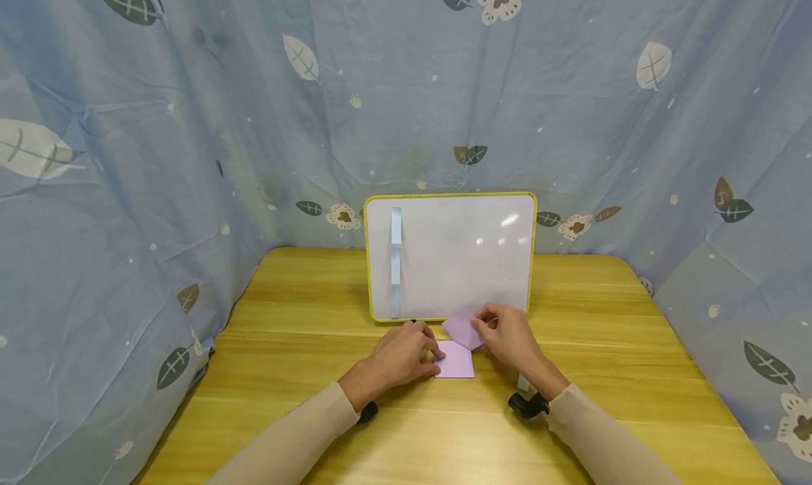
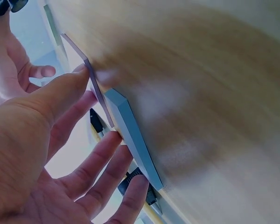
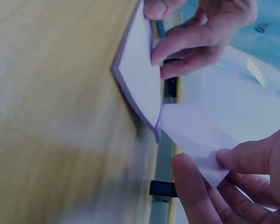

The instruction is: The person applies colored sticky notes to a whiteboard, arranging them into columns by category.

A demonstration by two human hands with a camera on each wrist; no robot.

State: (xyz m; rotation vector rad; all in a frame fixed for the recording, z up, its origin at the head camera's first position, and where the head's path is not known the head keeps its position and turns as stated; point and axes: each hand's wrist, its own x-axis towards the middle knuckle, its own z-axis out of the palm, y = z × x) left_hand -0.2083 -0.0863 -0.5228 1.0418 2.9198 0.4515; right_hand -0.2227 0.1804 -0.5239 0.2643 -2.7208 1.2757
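Observation:
A pad of pink-purple sticky notes (image 1: 454, 361) lies on the table in front of the whiteboard. My left hand (image 1: 401, 354) holds its left side, with thumb and index finger at the edges. Between thumb and fingers, my right hand (image 1: 507, 333) pinches a single purple note (image 3: 196, 137), raised and bent, its far corner meeting the pad's top edge in the right wrist view. A thick blue sticky-note pad (image 2: 133, 135) is beside the left hand's other fingers in the left wrist view; the hand hides it in the head view.
A yellow-framed whiteboard (image 1: 463, 252) stands upright behind the hands, with a column of blue paper strips (image 1: 396, 263) near its left edge. Black clip-like parts (image 3: 162, 189) sit at its base. A pale green piece (image 1: 523, 383) lies by the right wrist. Patterned curtains (image 1: 406, 104) surround the table.

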